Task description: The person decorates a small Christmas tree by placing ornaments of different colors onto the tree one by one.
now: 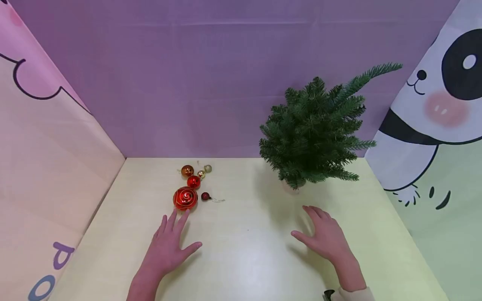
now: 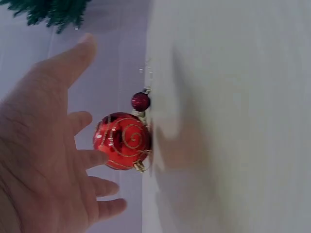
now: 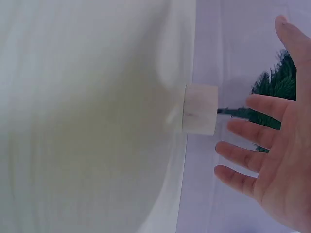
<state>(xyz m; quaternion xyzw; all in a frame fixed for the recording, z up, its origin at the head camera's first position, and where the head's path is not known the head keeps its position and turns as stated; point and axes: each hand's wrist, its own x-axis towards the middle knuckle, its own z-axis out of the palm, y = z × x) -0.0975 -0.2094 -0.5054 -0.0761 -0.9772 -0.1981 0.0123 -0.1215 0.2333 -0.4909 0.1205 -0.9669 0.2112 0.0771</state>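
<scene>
My left hand (image 1: 169,247) is spread over the table, fingertips right at the near edge of a large red Christmas bauble (image 1: 185,198) with gold swirls. Behind that bauble lie a smaller red bauble (image 1: 193,182), an orange-brown one (image 1: 187,171) and two small gold ones, with a small dark red bauble (image 1: 205,196) to the right. My right hand (image 1: 326,237), fingers extended and thumb apart, hovers in front of a small artificial Christmas tree (image 1: 312,129). The right wrist view shows the tree's pale block base (image 3: 200,109) beyond the fingers. Neither hand holds anything.
The pale table (image 1: 241,251) meets a purple cloth backdrop (image 1: 211,83) at the back. A pink printed cloth (image 1: 49,146) borders the left side, and a panda-printed cloth (image 1: 433,167) the right. One tree branch sticks out toward the upper right.
</scene>
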